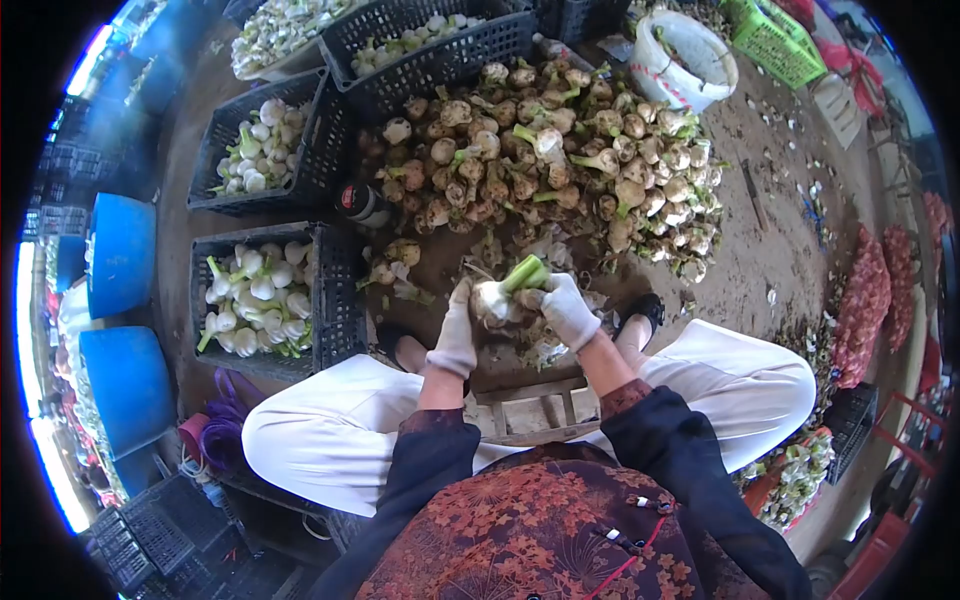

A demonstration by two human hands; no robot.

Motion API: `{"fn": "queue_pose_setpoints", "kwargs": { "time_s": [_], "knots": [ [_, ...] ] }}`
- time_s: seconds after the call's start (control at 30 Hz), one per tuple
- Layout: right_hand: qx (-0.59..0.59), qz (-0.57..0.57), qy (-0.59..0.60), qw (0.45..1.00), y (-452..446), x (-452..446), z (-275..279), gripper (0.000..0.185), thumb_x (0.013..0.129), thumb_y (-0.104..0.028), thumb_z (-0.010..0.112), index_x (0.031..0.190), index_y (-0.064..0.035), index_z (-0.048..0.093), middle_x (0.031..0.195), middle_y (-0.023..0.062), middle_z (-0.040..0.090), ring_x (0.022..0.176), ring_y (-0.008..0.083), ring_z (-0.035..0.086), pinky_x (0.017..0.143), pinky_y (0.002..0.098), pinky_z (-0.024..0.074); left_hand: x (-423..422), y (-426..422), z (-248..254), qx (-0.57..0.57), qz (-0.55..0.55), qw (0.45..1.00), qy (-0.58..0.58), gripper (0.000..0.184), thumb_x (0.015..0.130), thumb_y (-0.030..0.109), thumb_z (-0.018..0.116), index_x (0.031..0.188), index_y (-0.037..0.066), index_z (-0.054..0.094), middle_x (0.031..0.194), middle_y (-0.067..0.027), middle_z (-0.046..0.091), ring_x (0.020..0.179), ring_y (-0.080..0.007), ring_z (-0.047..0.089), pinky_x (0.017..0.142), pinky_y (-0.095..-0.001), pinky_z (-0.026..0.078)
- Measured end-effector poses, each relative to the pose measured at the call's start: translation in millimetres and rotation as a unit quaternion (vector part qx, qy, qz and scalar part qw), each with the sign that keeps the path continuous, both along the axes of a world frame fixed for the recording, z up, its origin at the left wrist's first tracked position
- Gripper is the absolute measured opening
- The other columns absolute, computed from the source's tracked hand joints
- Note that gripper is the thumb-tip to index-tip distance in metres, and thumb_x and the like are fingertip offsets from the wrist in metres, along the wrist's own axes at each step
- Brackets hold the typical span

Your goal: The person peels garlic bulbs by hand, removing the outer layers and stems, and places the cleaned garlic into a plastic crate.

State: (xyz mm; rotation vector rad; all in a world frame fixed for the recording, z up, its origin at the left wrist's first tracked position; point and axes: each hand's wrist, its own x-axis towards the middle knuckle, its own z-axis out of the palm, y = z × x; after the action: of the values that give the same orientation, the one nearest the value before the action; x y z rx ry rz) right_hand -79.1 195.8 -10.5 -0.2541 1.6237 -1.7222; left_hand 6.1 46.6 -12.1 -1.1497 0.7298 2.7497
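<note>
A garlic bulb point(492, 303) with a cut green stem is held between my hands, above the floor in front of my knees. My left hand point(457, 335), in a whitish glove, grips the bulb from its left side. On the other side, my gloved right hand point(570, 312) is closed by the stem and the bulb's right edge; its fingertips are partly hidden. Just beyond lies a large heap of soil-covered garlic bulbs point(540, 150). Loose peeled skins point(548, 352) lie below my hands.
Black crates of cleaned garlic point(318, 330) stand at my left. A dark bottle or jar point(362, 204) sits by the heap. At the back are a white bucket point(712, 88) and a green crate point(775, 42). Red mesh sacks point(862, 310) lean at right; a long tool point(755, 195) lies on the floor.
</note>
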Motion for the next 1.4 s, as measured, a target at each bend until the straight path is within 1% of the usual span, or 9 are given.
{"fn": "queue_pose_setpoints", "kwargs": {
  "time_s": [0.23, 0.37, 0.63, 0.83, 0.9, 1.0, 1.23, 1.3, 1.4],
  "knots": [
    [-0.191, 0.004, -0.237, 0.953, 11, 15, 21, 0.015, 0.077, -0.001, 0.063, 0.092, 0.0017, 0.067, 0.084, 0.0076, 0.067, 0.069, 0.0133, 0.063, 0.062, 0.0256, 0.0502, -20, -23, -18, -0.615, 0.043, 0.782, -0.095, 0.028, 0.094, 0.028, 0.053, 0.104, 0.002, 0.058, 0.074, -0.0005, 0.052, 0.064, -0.0095, 0.05, 0.056, -0.0245, 0.042],
    [-0.148, -0.134, -0.239, 0.95, 10, 8, 19, 0.013, 0.079, 0.0, 0.062, 0.09, 0.0033, 0.067, 0.08, 0.0068, 0.067, 0.07, 0.012, 0.063, 0.062, 0.0241, 0.0496, 3, 1, 49, -0.409, 0.008, 0.901, 0.146, 0.019, 0.09, 0.018, 0.061, 0.102, 0.004, 0.06, 0.077, 0.0022, 0.058, 0.064, -0.0039, 0.05, 0.056, -0.0176, 0.041],
    [0.138, -0.032, 0.102, 0.985, -4, -38, -10, 0.024, 0.073, 0.001, 0.057, 0.094, 0.001, 0.068, 0.075, 0.0157, 0.068, 0.068, 0.023, 0.066, 0.061, 0.0293, 0.0503, 13, 7, 72, -0.677, -0.195, 0.691, 0.162, 0.012, 0.079, 0.005, 0.066, 0.091, 0.005, 0.064, 0.076, -0.0141, 0.064, 0.065, -0.0222, 0.062, 0.062, -0.0291, 0.049],
    [0.44, 0.111, 0.272, 0.849, 27, -66, -36, 0.035, 0.077, -0.019, 0.067, 0.107, -0.0019, 0.058, 0.09, 0.0187, 0.066, 0.085, 0.0326, 0.065, 0.072, 0.039, 0.0515, 33, -14, 80, -0.486, -0.106, 0.861, 0.103, 0.012, 0.08, -0.001, 0.062, 0.091, 0.001, 0.065, 0.082, -0.0016, 0.064, 0.069, -0.0096, 0.057, 0.062, -0.0218, 0.046],
    [0.047, 0.065, 0.112, 0.99, 28, -50, -17, 0.042, 0.078, -0.017, 0.07, 0.114, -0.0018, 0.055, 0.098, 0.0127, 0.065, 0.089, 0.0233, 0.064, 0.072, 0.0338, 0.0524, 31, -21, 74, -0.367, -0.05, 0.926, 0.067, 0.015, 0.082, 0.003, 0.061, 0.097, 0.002, 0.064, 0.076, -0.0009, 0.063, 0.057, -0.003, 0.052, 0.046, -0.0167, 0.04],
    [-0.049, 0.029, -0.139, 0.989, 2, -22, 42, 0.04, 0.08, -0.017, 0.071, 0.113, -0.0005, 0.056, 0.099, 0.0077, 0.063, 0.087, 0.0131, 0.06, 0.072, 0.0252, 0.0498, 25, -20, 47, -0.295, -0.007, 0.953, 0.073, 0.017, 0.081, 0.005, 0.063, 0.098, 0.002, 0.064, 0.078, -0.0015, 0.063, 0.06, -0.0046, 0.054, 0.05, -0.0168, 0.042],
    [0.177, -0.101, 0.328, 0.922, -8, -34, 38, 0.012, 0.076, 0.0, 0.06, 0.087, 0.0014, 0.063, 0.081, 0.0202, 0.065, 0.071, 0.0268, 0.065, 0.065, 0.0325, 0.0495, 32, -14, 66, -0.404, -0.15, 0.898, 0.089, 0.019, 0.076, -0.006, 0.056, 0.09, 0.002, 0.067, 0.082, -0.0002, 0.062, 0.075, -0.0064, 0.054, 0.069, -0.0201, 0.043],
    [0.271, -0.121, 0.322, 0.899, -1, -58, 15, 0.011, 0.076, -0.004, 0.059, 0.086, -0.0021, 0.063, 0.082, 0.022, 0.064, 0.073, 0.037, 0.063, 0.067, 0.0382, 0.0498, 31, -15, 73, -0.593, -0.227, 0.755, 0.164, 0.024, 0.07, -0.01, 0.054, 0.085, 0.002, 0.067, 0.083, -0.0014, 0.059, 0.076, -0.0098, 0.055, 0.07, -0.0215, 0.044],
    [0.38, -0.103, 0.4, 0.827, 19, -71, -21, 0.013, 0.077, -0.017, 0.06, 0.083, -0.0058, 0.061, 0.079, 0.0211, 0.063, 0.079, 0.0393, 0.061, 0.07, 0.0464, 0.0474, 35, -15, 73, -0.603, -0.163, 0.763, 0.164, 0.03, 0.065, -0.014, 0.05, 0.081, 0.003, 0.068, 0.084, -0.0039, 0.056, 0.076, -0.0148, 0.057, 0.071, -0.0235, 0.045]
  ]
}}
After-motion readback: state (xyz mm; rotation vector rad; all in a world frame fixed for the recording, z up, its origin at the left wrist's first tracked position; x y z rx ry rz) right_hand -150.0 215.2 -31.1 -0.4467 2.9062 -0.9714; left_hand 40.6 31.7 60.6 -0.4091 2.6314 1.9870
